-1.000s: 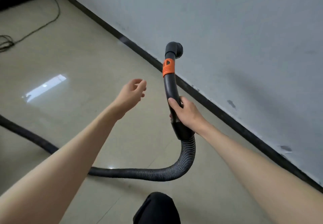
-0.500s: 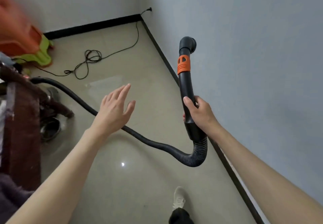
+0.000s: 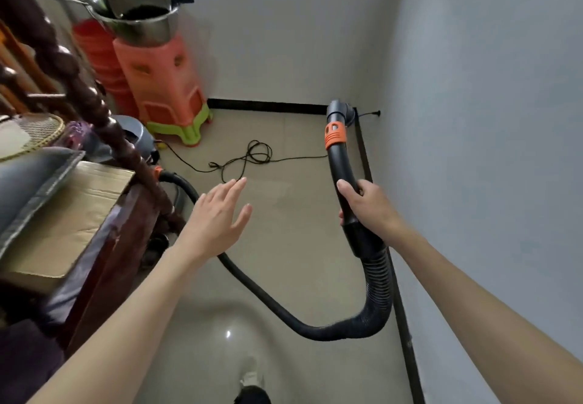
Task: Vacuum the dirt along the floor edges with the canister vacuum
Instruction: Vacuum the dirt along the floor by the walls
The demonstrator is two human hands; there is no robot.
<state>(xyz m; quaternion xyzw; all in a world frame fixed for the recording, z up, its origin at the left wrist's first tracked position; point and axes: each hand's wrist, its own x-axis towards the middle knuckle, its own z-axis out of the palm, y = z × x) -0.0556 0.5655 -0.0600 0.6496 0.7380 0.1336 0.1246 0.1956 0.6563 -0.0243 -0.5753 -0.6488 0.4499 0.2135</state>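
- Head view, right of centre: the right hand (image 3: 367, 206) is gripping the vacuum handle (image 3: 342, 176), fingers wrapped round the black curved tube just below the orange collar (image 3: 335, 135); holding it there likely gives control over where the tip points.
- The nozzle end (image 3: 339, 111) is sitting raised in the air, in line with the far corner where 2 black baseboards (image 3: 362, 148) are meeting, so no suction is reaching the floor edge yet, as far as I can judge.
- Centre frame: the left hand (image 3: 217, 217) is hovering flat with fingers straight and spread, holding nothing, probably for balance or reaching toward the hose.
- The ribbed hose (image 3: 377, 290) is looping down from the handle along the lower right, then running up-left across the tile floor (image 3: 290, 230) behind the dark wooden furniture (image 3: 104, 239); the canister itself is mostly hidden there.
- A thin power cord (image 3: 252, 157) is lying coiled on the floor in the upper middle, toward the wall on the right.
- Upper left: stacked orange stools (image 3: 161, 88) are carrying metal pans (image 3: 138, 9); a cardboard sheet (image 3: 72, 214) is resting at the left edge.
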